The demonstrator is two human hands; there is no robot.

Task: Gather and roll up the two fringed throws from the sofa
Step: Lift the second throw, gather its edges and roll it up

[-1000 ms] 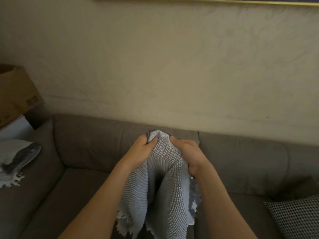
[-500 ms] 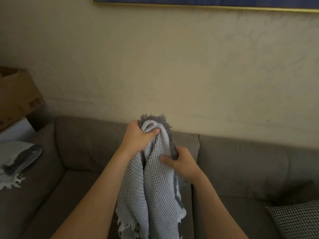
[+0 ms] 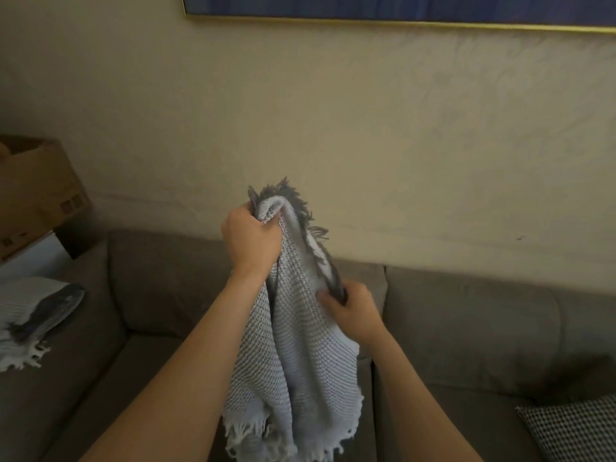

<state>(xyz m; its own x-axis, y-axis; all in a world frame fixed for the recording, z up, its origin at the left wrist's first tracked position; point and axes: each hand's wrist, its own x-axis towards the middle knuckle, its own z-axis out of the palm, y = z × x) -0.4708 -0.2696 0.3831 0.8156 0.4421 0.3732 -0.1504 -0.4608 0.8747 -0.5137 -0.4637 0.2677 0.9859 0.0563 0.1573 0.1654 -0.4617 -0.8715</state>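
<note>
Pictured at far left: a brown cardboard box (image 3: 31, 191) against the cream plaster wall (image 3: 366, 128), above the arm of a grey-brown fabric sofa (image 3: 466, 321). Draped over that arm, a second pale grey-and-white woven throw with a dark band and white fringe (image 3: 31, 320), bunched loosely, fringe hanging toward the seat, well apart from both hands. At centre, raised in front of the sofa's backrest: a light grey waffle-weave throw with dark grey fringe at the top and pale fringe at the bottom (image 3: 293, 361), hung in long vertical folds down toward the seat cushions. Left hand (image 3: 251, 241) clenched around the gathered top of that throw, fingers wrapped tight on the cloth, dark fringe sprouting just above the knuckles. Right hand (image 3: 353, 311) lower and just to the right, fingers pinched on the throw's dark-banded edge, thumb pressed against the weave. Both bare forearms extended up from the bottom of the shot, on either side of the hanging cloth. At lower right, a black-and-white checked cushion (image 3: 573, 428) propped in the sofa's corner. Along the top edge, the gold-framed bottom of a blue picture (image 3: 400, 8) on the wall.
</note>
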